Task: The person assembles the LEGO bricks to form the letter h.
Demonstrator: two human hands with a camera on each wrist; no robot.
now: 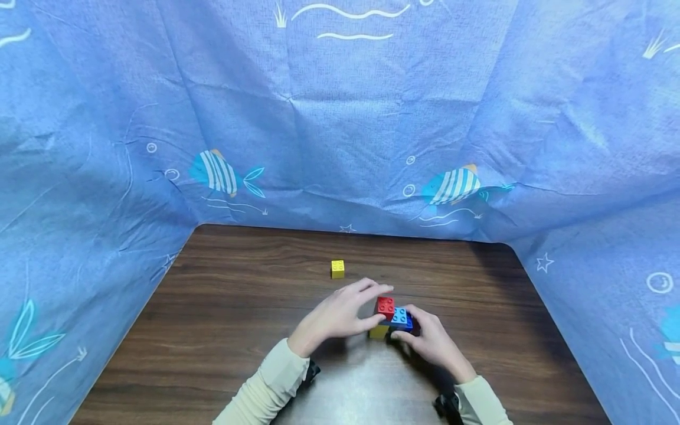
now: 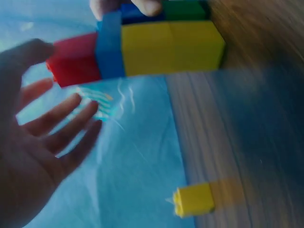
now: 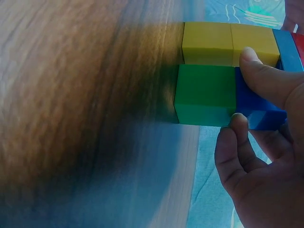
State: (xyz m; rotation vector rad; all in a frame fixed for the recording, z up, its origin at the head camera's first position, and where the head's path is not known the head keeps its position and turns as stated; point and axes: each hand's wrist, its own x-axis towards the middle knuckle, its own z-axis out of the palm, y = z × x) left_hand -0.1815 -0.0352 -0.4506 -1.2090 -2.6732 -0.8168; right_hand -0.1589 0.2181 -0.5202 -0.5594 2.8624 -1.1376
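A small stack of toy building bricks stands on the wooden table in front of me. Two yellow bricks [image 2: 173, 47] form one column, and a green brick [image 3: 206, 95] with a dark blue brick [image 3: 259, 102] on it forms the other. Across the top lies a light blue brick [image 1: 399, 316], carrying a red brick [image 1: 385, 306] at its left end. My right hand [image 1: 432, 339] grips the dark blue brick between thumb and fingers. Beside the red brick is my left hand [image 1: 340, 310], fingers spread and thumb tip right at its edge.
One loose yellow brick [image 1: 337, 269] sits farther back on the dark wooden table [image 1: 255, 283]. Blue cloth [image 1: 340, 147] printed with fish hangs behind the table and along both sides.
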